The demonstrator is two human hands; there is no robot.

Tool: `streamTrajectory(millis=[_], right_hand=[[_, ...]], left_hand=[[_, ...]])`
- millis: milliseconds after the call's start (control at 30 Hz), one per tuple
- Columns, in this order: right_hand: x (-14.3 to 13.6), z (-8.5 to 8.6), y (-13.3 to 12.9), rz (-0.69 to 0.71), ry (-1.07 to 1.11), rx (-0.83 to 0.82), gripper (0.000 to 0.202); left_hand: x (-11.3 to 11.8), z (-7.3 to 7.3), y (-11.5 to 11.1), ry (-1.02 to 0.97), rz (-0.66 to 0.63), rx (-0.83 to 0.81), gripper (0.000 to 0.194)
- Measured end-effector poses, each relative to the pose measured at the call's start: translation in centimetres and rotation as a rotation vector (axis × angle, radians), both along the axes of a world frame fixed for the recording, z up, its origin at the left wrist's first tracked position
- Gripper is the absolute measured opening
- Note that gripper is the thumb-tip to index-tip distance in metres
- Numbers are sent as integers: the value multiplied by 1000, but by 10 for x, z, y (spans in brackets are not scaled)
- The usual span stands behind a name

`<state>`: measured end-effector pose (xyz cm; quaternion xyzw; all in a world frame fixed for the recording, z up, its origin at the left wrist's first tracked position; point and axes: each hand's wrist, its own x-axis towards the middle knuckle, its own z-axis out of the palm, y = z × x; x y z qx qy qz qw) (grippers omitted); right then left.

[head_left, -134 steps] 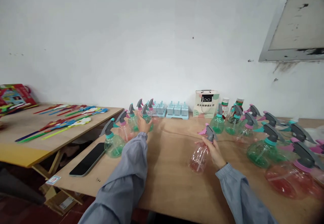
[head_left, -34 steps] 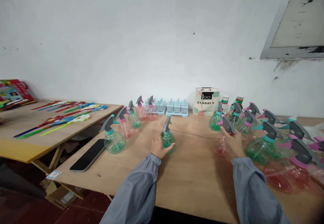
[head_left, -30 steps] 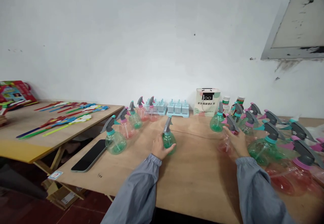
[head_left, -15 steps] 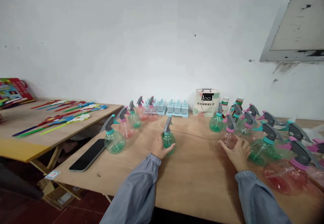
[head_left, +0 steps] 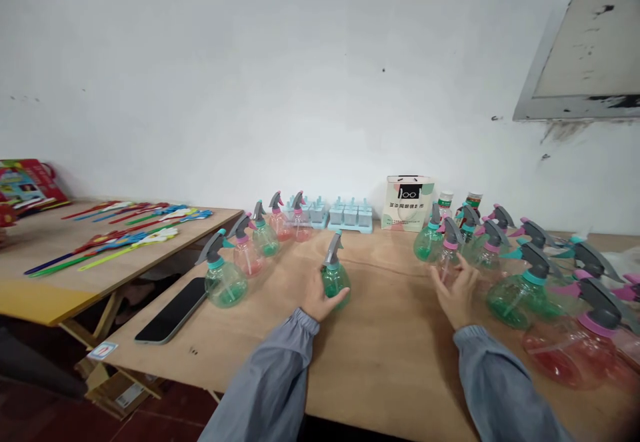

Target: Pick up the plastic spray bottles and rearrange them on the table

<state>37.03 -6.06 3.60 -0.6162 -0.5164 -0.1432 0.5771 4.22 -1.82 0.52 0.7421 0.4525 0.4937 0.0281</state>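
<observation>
My left hand (head_left: 321, 297) is closed round a small green spray bottle (head_left: 338, 283) with a grey trigger head, which stands upright at the middle of the table. The fingers reach behind its left side and the thumb lies across the front. My right hand (head_left: 457, 290) grips the round body of a pink spray bottle (head_left: 447, 261), thumb on its left and fingers on its right, partly covering it. Right beside that hand stands a large green spray bottle (head_left: 520, 295) with a turquoise collar. A larger pink spray bottle (head_left: 565, 352) stands nearer to me.
Several more spray bottles crowd the right side; others, including a green one (head_left: 226, 285), form a row at left near a black phone (head_left: 173, 310). Pale blue ice-pop moulds (head_left: 350, 215) and a paper bag (head_left: 407, 203) line the wall. Colourful hand-shaped sticks (head_left: 125, 239) lie on another table.
My right hand has shifted slightly left and away from me, and the pink spray bottle has moved with it. My left hand stays round the green spray bottle.
</observation>
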Motion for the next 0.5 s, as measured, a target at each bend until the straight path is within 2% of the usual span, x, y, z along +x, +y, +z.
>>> streamTrajectory(millis=[67,100,167,233,300,367,500], right_hand=[[-31,5,-11,273,-13,-18,57],[-48,7,-16,402,-16,-48,57],[-77,11,-21,612,31,-123,73],[-97,16,-21,731,129,-171,83],[-106,20,-19,782,218,-197,76],[-106,23,-17,806,260,-207,66],[-97,23,-18,827,234,-228,65]], left_hand=[[11,1,-12,17,-97,-31,66],[17,1,-20,36,-146,-47,64],[31,3,-35,94,-261,-62,66],[40,5,-44,154,-386,-48,70],[40,11,-38,155,-447,-17,65],[29,23,-12,63,-372,13,54],[-13,62,73,-247,60,31,38]])
